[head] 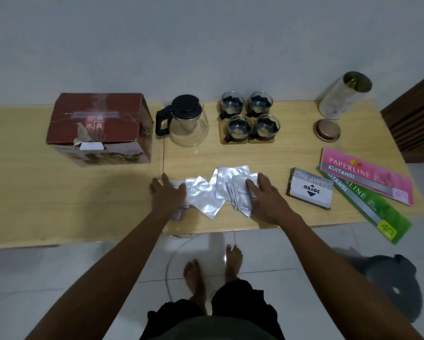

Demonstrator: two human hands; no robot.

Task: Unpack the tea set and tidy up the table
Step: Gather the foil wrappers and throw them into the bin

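- Red cardboard box (100,128) at the back left of the worktop (58,204), top taped shut, front edge torn; inside cannot be seen.
- Glass teapot (184,121) with black lid and handle just right of the box, looking empty.
- Four glass cups (249,117) with black holders on wooden coasters, packed two by two, just right of the teapot; dark holders hide whether anything is inside.
- Tall round tin (342,95) at the back right, open on top, something gold poking up inside; round lid (327,130) flat on the worktop just in front of it.
- Shiny silver packets (220,190) spread near the front edge, some overlapping.
- Left hand (168,195) flat on the left end of the packets, fingers (158,184) spread.
- Right hand (267,200) flat on the right end of the packets, fingers (251,186) spread, pressing down, pinching nothing.
- Lots of bare worktop at the front left, and a clear strip between packets and tea set.
- Stamp pad box (310,188) just right of the right hand.
- Pink receipt book (367,175) lying over a green receipt book (378,212), the green one sticking out over the front right edge.
- Bare feet (213,271) on white floor tiles below.
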